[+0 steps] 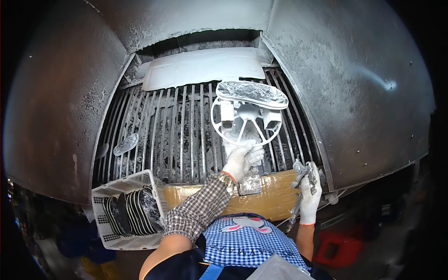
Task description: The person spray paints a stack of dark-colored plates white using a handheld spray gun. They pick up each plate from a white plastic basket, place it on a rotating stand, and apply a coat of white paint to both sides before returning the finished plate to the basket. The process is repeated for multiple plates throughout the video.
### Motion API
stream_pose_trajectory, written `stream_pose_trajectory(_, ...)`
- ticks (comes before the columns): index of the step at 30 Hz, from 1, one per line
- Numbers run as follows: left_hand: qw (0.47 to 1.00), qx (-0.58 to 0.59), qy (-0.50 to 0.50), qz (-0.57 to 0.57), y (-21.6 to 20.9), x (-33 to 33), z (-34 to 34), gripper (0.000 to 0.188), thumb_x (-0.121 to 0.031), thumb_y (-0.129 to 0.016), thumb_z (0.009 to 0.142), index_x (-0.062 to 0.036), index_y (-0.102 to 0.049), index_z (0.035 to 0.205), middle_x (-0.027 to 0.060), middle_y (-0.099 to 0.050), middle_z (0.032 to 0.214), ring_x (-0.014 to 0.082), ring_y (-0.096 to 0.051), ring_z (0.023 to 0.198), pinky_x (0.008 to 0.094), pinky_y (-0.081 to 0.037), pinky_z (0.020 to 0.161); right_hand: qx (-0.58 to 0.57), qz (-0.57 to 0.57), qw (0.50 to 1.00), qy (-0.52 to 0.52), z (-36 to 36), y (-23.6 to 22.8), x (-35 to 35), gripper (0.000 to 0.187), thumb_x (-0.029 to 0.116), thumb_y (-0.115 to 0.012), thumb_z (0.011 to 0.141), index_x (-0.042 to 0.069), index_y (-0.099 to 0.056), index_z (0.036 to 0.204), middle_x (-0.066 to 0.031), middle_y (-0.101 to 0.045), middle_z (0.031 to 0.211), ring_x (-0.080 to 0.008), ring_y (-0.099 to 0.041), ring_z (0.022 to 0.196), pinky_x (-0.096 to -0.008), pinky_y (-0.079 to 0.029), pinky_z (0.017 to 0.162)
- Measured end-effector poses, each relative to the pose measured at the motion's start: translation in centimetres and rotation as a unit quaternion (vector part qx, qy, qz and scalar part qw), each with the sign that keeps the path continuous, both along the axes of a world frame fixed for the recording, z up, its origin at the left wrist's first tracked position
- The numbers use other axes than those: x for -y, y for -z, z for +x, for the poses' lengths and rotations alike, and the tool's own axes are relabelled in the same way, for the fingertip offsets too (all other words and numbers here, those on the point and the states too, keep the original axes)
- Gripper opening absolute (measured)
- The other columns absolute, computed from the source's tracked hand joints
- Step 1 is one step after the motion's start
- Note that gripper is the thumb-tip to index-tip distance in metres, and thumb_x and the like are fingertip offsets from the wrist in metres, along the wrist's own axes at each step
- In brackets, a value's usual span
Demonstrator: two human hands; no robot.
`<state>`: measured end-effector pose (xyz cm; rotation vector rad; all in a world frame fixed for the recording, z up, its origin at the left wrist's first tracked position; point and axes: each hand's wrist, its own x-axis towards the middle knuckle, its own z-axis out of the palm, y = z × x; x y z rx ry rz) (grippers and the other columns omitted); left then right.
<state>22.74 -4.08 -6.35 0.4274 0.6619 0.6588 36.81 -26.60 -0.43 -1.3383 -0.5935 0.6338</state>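
A white spoked wheel (239, 142) stands over the bars, two box-shaped blocks on it. Across its far side lies a long, sole-shaped piece (254, 93) with a white rim and a shiny, crinkled silvery middle. My left hand (240, 161), in a white glove powdered with white, has its fingers closed at the wheel's near rim; part of the grip is hidden. To the right, away from the wheel, my gloved right hand (310, 198) is wrapped round a spray gun (302, 169) covered in silvery wrapping. A wrapped hose (294, 213) hangs below it.
A white plastic crate (128, 182) at the lower left holds several sole-shaped pieces (133, 210) on edge. Another oval piece (126, 144) lies on the metal bars (182, 130). Taped cardboard (273, 191) lines the near edge, a white-coated sheet (203, 67) the far end. Metal walls (354, 93) flank both sides.
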Motion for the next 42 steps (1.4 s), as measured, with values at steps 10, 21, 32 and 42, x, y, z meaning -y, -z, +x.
stream_pose_trajectory(10,0.997,0.035,0.063,-0.026,0.8,0.7,0.2,0.033,-0.018,-0.062,0.101,0.0024,-0.057,0.127,0.0227,-0.067,0.118,0.032,-0.069,0.104,0.0447,-0.06,0.087,-0.006,-0.001,1.0,-0.002,-0.7,0.7,1.1,0.064,0.028,-0.064,0.103,-0.001,-0.039,0.154,-0.0101,-0.064,0.124,-0.0128,-0.062,0.096,-0.0302,-0.058,0.079)
stream_pose_trajectory(21,0.985,0.031,-0.134,0.108,-7.9,-0.5,5.4,0.027,-0.013,-0.071,0.096,-0.0057,-0.059,0.119,0.0049,-0.065,0.108,0.0157,-0.065,0.095,0.0318,-0.054,0.086,-0.008,-0.008,1.0,-0.018,-1.8,2.2,0.8,0.067,0.031,-0.067,0.101,-0.003,-0.041,0.153,-0.0061,-0.065,0.101,-0.0119,-0.062,0.081,-0.0286,-0.056,0.075)
stream_pose_trajectory(32,0.969,0.074,-0.23,0.058,-9.6,-4.7,10.3,0.028,-0.016,-0.069,0.096,-0.0043,-0.058,0.119,0.0114,-0.062,0.117,0.0259,-0.062,0.107,0.0451,-0.052,0.095,0.01,-0.049,0.997,-0.056,-3.0,2.3,0.9,0.06,0.027,-0.063,0.102,-0.003,-0.042,0.15,-0.0073,-0.065,0.096,-0.0142,-0.064,0.08,-0.0298,-0.053,0.078)
stream_pose_trajectory(42,0.976,-0.005,-0.211,0.055,-10.6,-5.5,10.2,0.026,-0.011,-0.073,0.092,0.0026,-0.062,0.111,0.0159,-0.069,0.099,0.0257,-0.069,0.077,0.0355,-0.061,0.062,0.014,-0.061,0.996,-0.066,-3.2,2.0,0.5,0.063,0.029,-0.065,0.102,-0.003,-0.042,0.151,-0.0069,-0.066,0.096,-0.014,-0.064,0.08,-0.0293,-0.053,0.078)
